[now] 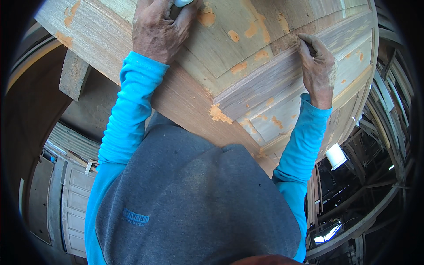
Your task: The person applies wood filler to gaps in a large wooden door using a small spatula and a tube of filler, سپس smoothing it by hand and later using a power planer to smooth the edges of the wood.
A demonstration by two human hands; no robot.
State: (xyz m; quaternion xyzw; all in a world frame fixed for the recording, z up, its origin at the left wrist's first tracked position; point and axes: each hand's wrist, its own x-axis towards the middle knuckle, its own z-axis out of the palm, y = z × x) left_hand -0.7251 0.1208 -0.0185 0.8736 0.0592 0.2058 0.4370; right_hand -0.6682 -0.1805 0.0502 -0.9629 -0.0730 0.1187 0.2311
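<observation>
A panelled wooden door lies across the upper part of the head view, dotted with patches of orange filler. At the top edge, my left hand is over the door, its thumb and forefinger around a white rounded object. The picture's edge cuts off its fingertips and most of that object. My right hand reaches over the door's middle rail, thumb and forefinger brought together against a rough brown spot. Whatever lies between those fingertips is too small to make out.
A wooden block juts out beneath the door's left edge. Right of the door hangs or stands a white cylindrical container, with stacked timber strips beyond. Another panelled door stands at lower left.
</observation>
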